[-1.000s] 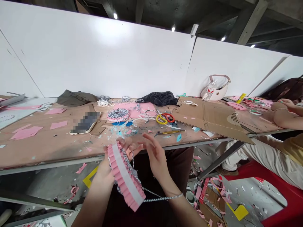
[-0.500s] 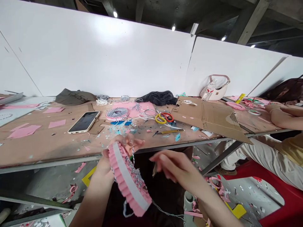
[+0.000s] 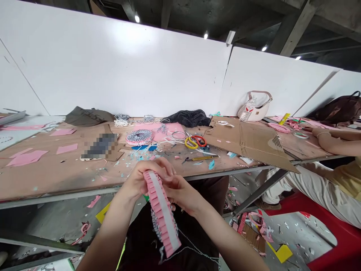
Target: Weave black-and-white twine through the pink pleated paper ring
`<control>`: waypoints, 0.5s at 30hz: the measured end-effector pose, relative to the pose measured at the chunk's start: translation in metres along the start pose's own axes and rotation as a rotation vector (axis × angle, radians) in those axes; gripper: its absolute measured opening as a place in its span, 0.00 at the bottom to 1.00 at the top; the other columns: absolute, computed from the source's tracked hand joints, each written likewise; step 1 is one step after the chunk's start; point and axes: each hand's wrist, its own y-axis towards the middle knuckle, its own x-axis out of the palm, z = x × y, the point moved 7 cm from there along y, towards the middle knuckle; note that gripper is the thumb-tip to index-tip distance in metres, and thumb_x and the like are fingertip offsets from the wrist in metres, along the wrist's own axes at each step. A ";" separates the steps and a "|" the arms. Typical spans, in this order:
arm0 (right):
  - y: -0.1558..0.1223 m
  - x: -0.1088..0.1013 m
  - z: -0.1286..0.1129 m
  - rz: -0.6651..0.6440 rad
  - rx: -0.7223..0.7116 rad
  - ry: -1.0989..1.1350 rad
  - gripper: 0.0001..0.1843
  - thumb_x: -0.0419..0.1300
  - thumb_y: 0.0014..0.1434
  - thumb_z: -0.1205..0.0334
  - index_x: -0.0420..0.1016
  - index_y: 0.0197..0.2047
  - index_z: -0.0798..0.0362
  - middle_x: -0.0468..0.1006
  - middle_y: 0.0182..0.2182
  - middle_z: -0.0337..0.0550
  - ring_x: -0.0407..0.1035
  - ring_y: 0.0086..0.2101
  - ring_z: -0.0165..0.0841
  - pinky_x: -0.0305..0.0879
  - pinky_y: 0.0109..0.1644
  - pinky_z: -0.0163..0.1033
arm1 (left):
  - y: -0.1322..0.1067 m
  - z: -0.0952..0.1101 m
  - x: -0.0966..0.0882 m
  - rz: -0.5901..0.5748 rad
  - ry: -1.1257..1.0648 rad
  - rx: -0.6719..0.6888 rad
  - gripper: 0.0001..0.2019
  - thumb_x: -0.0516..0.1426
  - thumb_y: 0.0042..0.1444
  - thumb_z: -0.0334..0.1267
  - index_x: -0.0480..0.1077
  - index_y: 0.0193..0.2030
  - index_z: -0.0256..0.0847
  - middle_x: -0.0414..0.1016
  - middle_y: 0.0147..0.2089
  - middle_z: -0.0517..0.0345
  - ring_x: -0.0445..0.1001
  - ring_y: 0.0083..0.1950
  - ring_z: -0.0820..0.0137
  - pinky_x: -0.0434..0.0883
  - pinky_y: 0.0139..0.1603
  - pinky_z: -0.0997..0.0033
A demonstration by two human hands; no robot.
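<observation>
A pleated pink ring [image 3: 161, 210] with a pale strip along its edge and black-and-white cord wound on it is held edge-on above my lap. My left hand [image 3: 143, 177] grips its upper end, fingers curled over the top. Close against it on the right, my right hand [image 3: 180, 192] has its fingers bent together at the ring's far side; what they pinch is hidden. From the ring a twisted black-and-white cord [image 3: 194, 248] trails down to the right across my dark clothing.
On the table lie a similar cord-wrapped disc [image 3: 139, 137], yellow-and-red scissors [image 3: 195, 140], a yellow cutter [image 3: 201, 158], a phone [image 3: 100, 146] and cardboard [image 3: 248, 141]. A dark cap [image 3: 88, 116] rests behind. At right, another person's arm [image 3: 335, 139] leans on the table.
My right hand has come left from open space to meet the ring beside my left hand. The ring has turned to stand more upright and edge-on.
</observation>
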 end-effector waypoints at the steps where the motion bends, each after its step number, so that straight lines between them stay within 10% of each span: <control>1: 0.001 -0.002 -0.003 0.015 -0.037 -0.049 0.21 0.71 0.53 0.42 0.79 0.38 0.52 0.67 0.21 0.32 0.57 0.20 0.24 0.53 0.21 0.30 | 0.003 0.000 0.001 -0.027 -0.004 -0.030 0.24 0.65 0.43 0.67 0.81 0.30 0.47 0.79 0.39 0.47 0.79 0.49 0.48 0.74 0.50 0.49; 6: -0.002 -0.036 -0.045 0.344 -0.308 -0.270 0.19 0.67 0.55 0.44 0.75 0.27 0.51 0.69 0.22 0.37 0.60 0.23 0.29 0.57 0.24 0.34 | -0.011 0.000 -0.010 0.200 0.147 -0.255 0.34 0.65 0.53 0.57 0.69 0.66 0.52 0.73 0.64 0.42 0.75 0.59 0.49 0.75 0.53 0.54; 9: -0.011 -0.061 -0.066 0.583 -0.422 -0.333 0.16 0.66 0.55 0.47 0.76 0.37 0.51 0.70 0.23 0.36 0.61 0.23 0.30 0.56 0.24 0.34 | -0.036 0.016 -0.011 0.488 0.298 -0.087 0.23 0.63 0.58 0.53 0.75 0.57 0.47 0.75 0.59 0.44 0.75 0.57 0.54 0.73 0.57 0.59; 15: -0.018 -0.067 -0.077 0.761 -0.538 -0.553 0.14 0.63 0.61 0.53 0.63 0.31 0.49 0.67 0.19 0.31 0.61 0.19 0.28 0.55 0.23 0.34 | -0.049 -0.004 0.030 0.482 0.218 -0.224 0.16 0.61 0.61 0.50 0.78 0.52 0.47 0.79 0.50 0.51 0.76 0.55 0.57 0.73 0.55 0.64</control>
